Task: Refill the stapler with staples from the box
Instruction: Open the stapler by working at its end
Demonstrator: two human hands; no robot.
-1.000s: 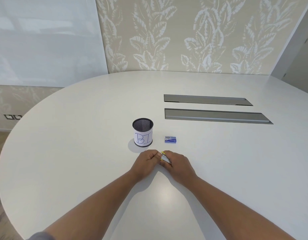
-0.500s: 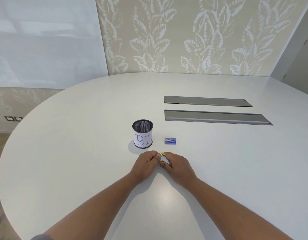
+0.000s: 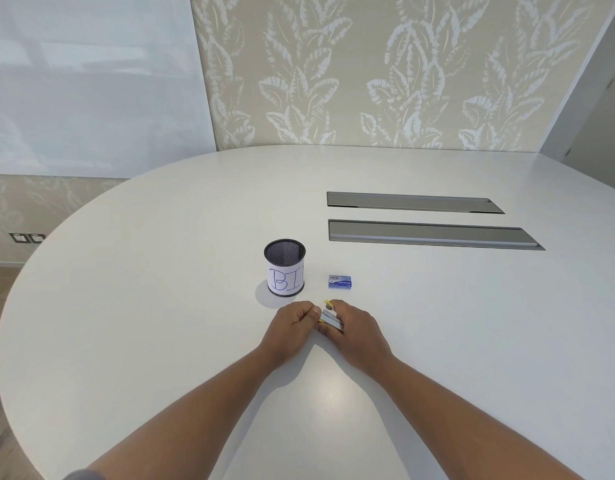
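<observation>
A small stapler [image 3: 330, 319] with a yellow tip and a silvery metal body sits between both hands, just above the white table [image 3: 160, 306]. My right hand [image 3: 354, 327] wraps its rear and underside. My left hand [image 3: 292, 323] pinches its front end with curled fingers. Most of the stapler is hidden by the fingers. A small blue staple box [image 3: 340, 282] lies closed on the table a short way beyond my right hand.
A black mesh cup [image 3: 284, 268] with a white label reading "BI" stands left of the box, just beyond my left hand. Two long grey cable hatches [image 3: 430, 234] are set into the table further back on the right.
The metal part of the stapler shows more between the hands than before. The hands have barely shifted; the box and cup have not moved.
</observation>
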